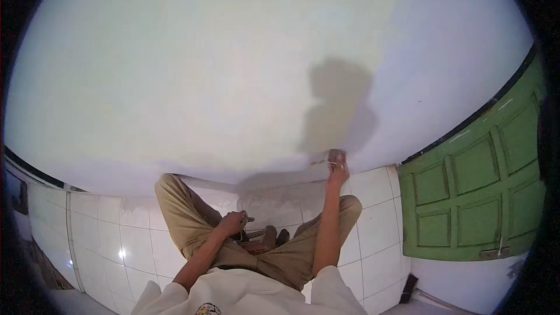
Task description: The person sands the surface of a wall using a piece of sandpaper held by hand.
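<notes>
My right hand point(338, 173) reaches forward to the foot of the pale wall point(245, 96), its fingers on a small brown rectangular piece point(337, 156) held against the wall; what it is made of I cannot tell. Faint dark marks show on the wall just left of it. My left hand point(235, 222) is closed around a small dark object point(249, 219) above my lap, too small to identify. My legs are folded in khaki trousers point(280, 264), and the shadow of my head and arm falls on the wall.
White floor tiles point(380, 223) surround me, with greyish patches before my feet. A green panelled door point(472, 183) with a metal handle stands at the right. A broom or brush head point(409, 288) lies at the lower right. At the far left is another doorway edge point(37, 168).
</notes>
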Demonstrator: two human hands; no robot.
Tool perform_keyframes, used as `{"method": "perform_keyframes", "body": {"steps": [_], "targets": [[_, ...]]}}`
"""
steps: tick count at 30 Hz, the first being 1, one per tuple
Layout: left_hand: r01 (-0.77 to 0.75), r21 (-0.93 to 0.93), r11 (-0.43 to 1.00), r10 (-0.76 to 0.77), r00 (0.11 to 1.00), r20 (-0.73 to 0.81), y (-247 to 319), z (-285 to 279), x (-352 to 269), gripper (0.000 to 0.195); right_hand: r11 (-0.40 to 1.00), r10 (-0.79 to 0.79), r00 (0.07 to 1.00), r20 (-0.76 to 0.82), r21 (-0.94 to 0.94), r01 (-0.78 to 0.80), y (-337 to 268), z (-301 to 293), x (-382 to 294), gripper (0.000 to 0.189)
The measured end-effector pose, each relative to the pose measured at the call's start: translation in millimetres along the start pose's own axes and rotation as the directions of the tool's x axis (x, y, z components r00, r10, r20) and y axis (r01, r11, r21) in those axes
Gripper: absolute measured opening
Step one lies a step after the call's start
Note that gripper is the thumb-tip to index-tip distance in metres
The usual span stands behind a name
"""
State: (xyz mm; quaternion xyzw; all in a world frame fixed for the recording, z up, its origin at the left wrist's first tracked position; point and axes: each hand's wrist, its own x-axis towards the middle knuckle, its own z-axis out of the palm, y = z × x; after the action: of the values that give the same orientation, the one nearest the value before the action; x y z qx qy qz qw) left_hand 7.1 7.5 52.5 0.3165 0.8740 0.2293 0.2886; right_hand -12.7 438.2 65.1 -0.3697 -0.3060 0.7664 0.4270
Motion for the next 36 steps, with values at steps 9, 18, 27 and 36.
{"method": "perform_keyframes", "body": {"steps": [9, 18, 27, 36], "targets": [[0.108, -0.002, 0.994, -0.107, 0.991, 0.082, 17.6, -13.6, -4.0, 0.025, 0.975, 0.086, 0.935, 0.344, -0.223, -0.008, 31.7, 11.2, -34.7, 0.032], [-0.017, 0.086, 0.996, 0.019, 1.0, -0.022, -5.9, 6.3, -2.5, 0.025, 0.988, -0.049, 0.981, 0.186, -0.135, 0.075, 20.3, 17.6, -16.3, 0.03], [0.015, -0.064, 0.998, -0.014, 1.0, 0.022, -8.4, 9.9, 2.7, 0.023, 0.96, 0.027, 0.903, 0.43, -0.262, 0.096, 46.3, 31.2, -64.4, 0.026], [0.017, -0.027, 1.0, -0.017, 1.0, -0.002, -11.2, 6.3, 1.7, 0.023, 0.975, -0.082, 0.993, 0.081, -0.201, 0.097, 18.3, 24.9, -25.8, 0.036]]}}
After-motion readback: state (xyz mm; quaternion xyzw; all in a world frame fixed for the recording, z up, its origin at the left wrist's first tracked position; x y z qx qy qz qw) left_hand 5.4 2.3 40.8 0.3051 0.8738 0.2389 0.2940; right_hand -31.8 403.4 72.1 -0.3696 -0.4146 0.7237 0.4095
